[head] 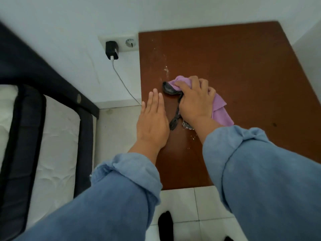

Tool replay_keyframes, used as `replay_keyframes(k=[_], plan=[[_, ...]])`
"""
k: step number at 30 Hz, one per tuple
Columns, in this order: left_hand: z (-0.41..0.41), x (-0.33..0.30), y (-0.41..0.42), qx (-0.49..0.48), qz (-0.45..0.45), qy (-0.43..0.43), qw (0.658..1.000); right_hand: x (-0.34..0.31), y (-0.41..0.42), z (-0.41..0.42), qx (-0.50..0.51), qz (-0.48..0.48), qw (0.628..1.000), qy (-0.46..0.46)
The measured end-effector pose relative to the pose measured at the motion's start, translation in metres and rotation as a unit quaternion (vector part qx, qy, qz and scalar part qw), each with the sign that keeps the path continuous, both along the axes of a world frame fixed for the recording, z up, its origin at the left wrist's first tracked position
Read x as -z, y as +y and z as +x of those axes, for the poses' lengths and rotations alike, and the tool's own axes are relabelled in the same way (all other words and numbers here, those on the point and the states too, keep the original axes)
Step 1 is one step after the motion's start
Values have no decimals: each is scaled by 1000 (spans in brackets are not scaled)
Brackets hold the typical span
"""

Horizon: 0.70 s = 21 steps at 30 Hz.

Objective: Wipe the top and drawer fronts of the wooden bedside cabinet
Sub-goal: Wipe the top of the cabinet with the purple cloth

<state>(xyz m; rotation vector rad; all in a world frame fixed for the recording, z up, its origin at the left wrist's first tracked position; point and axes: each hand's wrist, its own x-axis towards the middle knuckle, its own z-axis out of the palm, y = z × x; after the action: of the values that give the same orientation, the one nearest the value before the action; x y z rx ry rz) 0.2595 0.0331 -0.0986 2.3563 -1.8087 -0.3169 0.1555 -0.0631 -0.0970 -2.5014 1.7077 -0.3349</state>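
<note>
The brown wooden top of the bedside cabinet (pixel 243 70) fills the right half of the head view, with white dusty specks (pixel 166 69) near its left side. My right hand (pixel 194 101) is closed on a purple cloth (pixel 221 110) and presses it onto the top. Under and beside that hand lies a dark pair of sunglasses (pixel 171 91). My left hand (pixel 152 119) lies flat with its fingers together at the cabinet's left edge, holding nothing. The drawer fronts are out of sight.
A wall socket (pixel 130 42) holds a black charger (pixel 112 50) whose white cable (pixel 125 84) runs down beside the cabinet. A bed with a dark frame and white mattress (pixel 55 145) stands to the left. White floor tiles (pixel 191 214) lie below.
</note>
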Motion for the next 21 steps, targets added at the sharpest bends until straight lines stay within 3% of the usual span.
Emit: replay_keyframes(k=[11,21], plan=[[-14,9,28,0,10,-28,1000,1,5,-7,-33,2,999,-7],[-15,0,28,9,43,-25,999,8,101,-64,-36,1,999,-29]])
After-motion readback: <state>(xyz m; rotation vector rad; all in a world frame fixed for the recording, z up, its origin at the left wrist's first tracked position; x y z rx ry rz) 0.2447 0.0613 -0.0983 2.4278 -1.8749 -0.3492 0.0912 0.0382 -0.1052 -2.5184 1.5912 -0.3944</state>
